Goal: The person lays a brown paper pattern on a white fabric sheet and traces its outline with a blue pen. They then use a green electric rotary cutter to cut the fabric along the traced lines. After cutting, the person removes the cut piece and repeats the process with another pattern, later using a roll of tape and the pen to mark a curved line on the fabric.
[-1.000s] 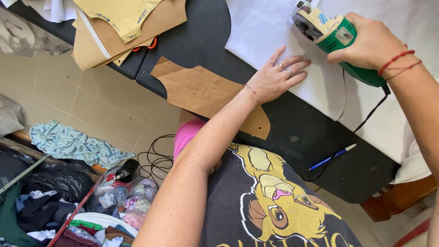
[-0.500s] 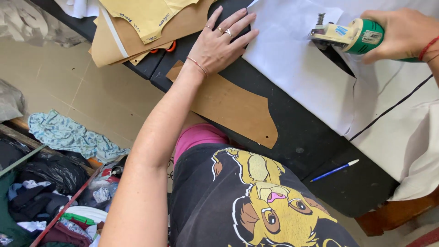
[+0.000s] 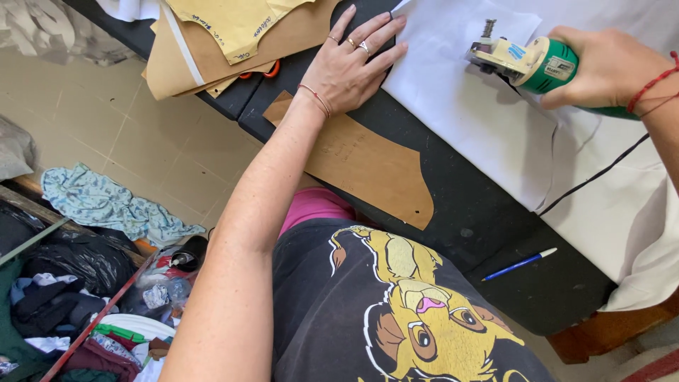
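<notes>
The right hand (image 3: 608, 67) is closed around the green body of a handheld electric cutter (image 3: 527, 64), fingers wrapped over the top of the housing. The cutter sits on the white fabric (image 3: 481, 120) at the far right of the black table (image 3: 488, 233). Its long axis runs roughly left to right across the view, tilted slightly, with the cream-coloured head and its upright metal post pointing left toward the other hand and the green rear end hidden in the palm. A black cord (image 3: 594, 177) trails from under the hand down across the fabric toward the near side. The left hand (image 3: 350, 67) lies flat and open, palm down, fingers spread and pointing up and to the right; the fingertips reach the left edge of the white fabric, while the heel of the hand rests at the far end of a brown card pattern (image 3: 368, 166). That pattern lies along the near edge of the table, its long axis running from far left to near right. More card and paper patterns (image 3: 226, 42) are stacked at the far left corner. A blue pen (image 3: 520, 264) lies on the table near the person, well apart from both hands. Clothes (image 3: 99, 205) are heaped on the floor at left.
</notes>
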